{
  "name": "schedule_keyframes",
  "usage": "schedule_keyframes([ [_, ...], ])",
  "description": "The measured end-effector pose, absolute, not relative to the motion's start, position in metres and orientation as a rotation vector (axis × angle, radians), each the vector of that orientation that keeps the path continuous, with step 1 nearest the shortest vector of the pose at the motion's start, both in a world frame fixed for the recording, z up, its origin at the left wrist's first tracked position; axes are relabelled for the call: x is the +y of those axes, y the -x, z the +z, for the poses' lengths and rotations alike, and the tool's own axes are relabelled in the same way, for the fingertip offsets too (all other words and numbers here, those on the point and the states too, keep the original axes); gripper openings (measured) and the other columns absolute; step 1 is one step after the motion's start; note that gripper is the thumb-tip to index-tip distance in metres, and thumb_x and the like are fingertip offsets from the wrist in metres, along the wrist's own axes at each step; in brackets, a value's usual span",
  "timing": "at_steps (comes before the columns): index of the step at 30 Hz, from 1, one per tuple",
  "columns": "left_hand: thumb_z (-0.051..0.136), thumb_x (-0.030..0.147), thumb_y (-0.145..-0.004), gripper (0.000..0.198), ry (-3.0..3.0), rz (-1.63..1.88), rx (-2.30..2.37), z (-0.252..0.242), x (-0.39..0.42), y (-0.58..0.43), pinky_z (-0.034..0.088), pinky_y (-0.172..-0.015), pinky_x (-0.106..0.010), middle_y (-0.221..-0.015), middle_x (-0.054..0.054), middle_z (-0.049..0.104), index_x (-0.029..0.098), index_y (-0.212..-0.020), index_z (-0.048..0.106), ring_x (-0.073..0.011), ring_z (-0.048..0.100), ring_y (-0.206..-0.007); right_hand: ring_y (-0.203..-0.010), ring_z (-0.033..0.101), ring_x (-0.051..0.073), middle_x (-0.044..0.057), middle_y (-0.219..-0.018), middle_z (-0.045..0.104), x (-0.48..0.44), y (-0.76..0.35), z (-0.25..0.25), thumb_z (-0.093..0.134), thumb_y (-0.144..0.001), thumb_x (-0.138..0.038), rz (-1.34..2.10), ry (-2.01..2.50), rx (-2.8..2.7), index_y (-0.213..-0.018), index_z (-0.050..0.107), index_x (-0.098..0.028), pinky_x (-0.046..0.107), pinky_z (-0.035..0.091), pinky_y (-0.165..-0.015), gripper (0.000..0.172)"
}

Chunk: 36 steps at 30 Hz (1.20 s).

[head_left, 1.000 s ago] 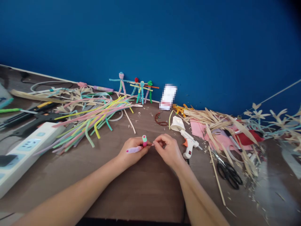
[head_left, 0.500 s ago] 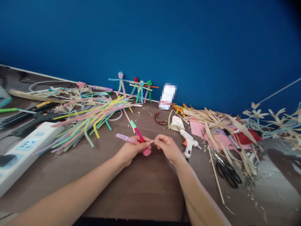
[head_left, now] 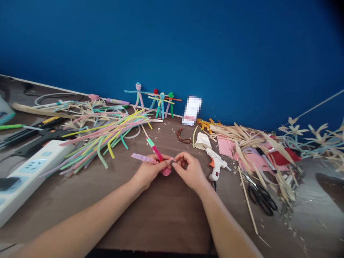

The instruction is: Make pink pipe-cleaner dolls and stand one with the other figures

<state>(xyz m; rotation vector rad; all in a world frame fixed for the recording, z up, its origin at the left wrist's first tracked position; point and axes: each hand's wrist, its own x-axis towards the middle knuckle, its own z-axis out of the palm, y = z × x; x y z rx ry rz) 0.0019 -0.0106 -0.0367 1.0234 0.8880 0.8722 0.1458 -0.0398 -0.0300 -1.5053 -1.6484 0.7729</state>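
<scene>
My left hand (head_left: 149,172) is closed on a small pipe-cleaner figure (head_left: 154,149) with a pink coiled limb sticking out left, a red-and-green limb pointing up, and a pink round end (head_left: 166,172) below my fingers. My right hand (head_left: 189,171) pinches a thin end of the same figure right beside my left fingertips. Both hands hover just over the brown table (head_left: 166,215) at its middle.
A pile of coloured pipe cleaners (head_left: 107,134) lies to the left, with a white power strip (head_left: 29,168) and black tools (head_left: 32,138) beyond. Finished stick figures (head_left: 158,100) lean on the blue wall. A white glue gun (head_left: 216,164), scissors (head_left: 262,197) and straw scraps (head_left: 258,143) sit right.
The figure has been turned in my left hand: its red-and-green limb now points up-left and the pink coil sticks out left. My hands have stayed together at the same spot.
</scene>
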Motion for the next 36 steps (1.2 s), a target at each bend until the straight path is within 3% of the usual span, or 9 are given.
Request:
schedule_keyframes([
  [11,0.065,0.028,-0.061,0.022,-1.013,0.887,0.918,-0.038,-0.010,-0.002,0.037,-0.045,-0.020,-0.049,0.001,0.054,0.009,-0.073,0.063,-0.0078,0.047,-0.044,-0.058,0.050,0.011,-0.001,-0.062,0.056,-0.041,-0.143,-0.028,0.050,-0.071,-0.020,0.701,1.498,-1.649,-0.066,0.054,-0.017,0.022,0.040,-0.057,0.008],
  [17,0.063,0.027,-0.063,0.020,-1.055,0.925,0.892,-0.041,-0.008,0.000,0.037,-0.045,-0.020,-0.050,0.001,0.055,0.009,-0.073,0.062,-0.0080,0.047,-0.044,-0.057,0.050,0.010,-0.001,-0.063,0.057,-0.042,-0.141,-0.029,0.051,-0.071,-0.020,0.798,1.434,-1.622,-0.070,0.056,-0.016,0.021,0.040,-0.055,0.007],
  [29,0.065,0.031,-0.063,0.024,-1.004,0.849,0.878,-0.040,-0.009,0.002,0.038,-0.049,-0.021,-0.057,-0.002,0.060,0.011,-0.076,0.062,-0.0094,0.051,-0.049,-0.067,0.049,0.014,0.000,-0.064,0.057,-0.043,-0.144,-0.020,0.052,-0.074,-0.017,0.445,1.352,-1.824,-0.068,0.056,-0.019,0.028,0.036,-0.069,0.007],
  [36,0.066,0.033,-0.061,0.027,-1.013,0.806,0.912,-0.043,-0.006,0.002,0.035,-0.045,-0.020,-0.054,-0.002,0.058,0.009,-0.073,0.062,-0.0085,0.048,-0.045,-0.069,0.051,0.013,0.000,-0.070,0.058,-0.042,-0.146,-0.023,0.055,-0.070,-0.016,0.603,1.315,-1.754,-0.073,0.055,-0.018,0.026,0.039,-0.068,0.004],
])
